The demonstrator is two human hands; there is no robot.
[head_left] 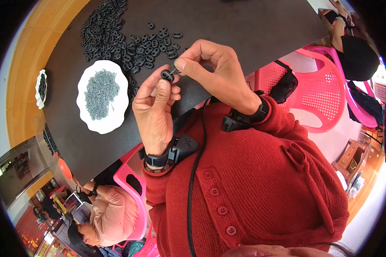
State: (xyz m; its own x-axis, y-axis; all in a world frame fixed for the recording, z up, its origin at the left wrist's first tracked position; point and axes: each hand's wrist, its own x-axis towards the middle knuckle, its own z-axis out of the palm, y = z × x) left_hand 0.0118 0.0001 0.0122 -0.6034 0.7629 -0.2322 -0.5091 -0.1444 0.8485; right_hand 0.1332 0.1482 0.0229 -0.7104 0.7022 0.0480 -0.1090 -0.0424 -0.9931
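Spring (173, 70) ptly hid by R hand (218, 70); tbl (236, 21) cut off.

From the wearer's head, a wide fisheye looks steeply down at close range on the left hand (155, 109), right hand (217, 72), dark table (261, 32) and red sweater (257, 175).

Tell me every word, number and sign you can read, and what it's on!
There are no words or numbers I can read.
Black device on the left wrist: a crossed mark, not a readable word.
Red surface at the lower left: yellowish marks, too small and blurred.
Black piece in the left hand: no lettering I can make out.
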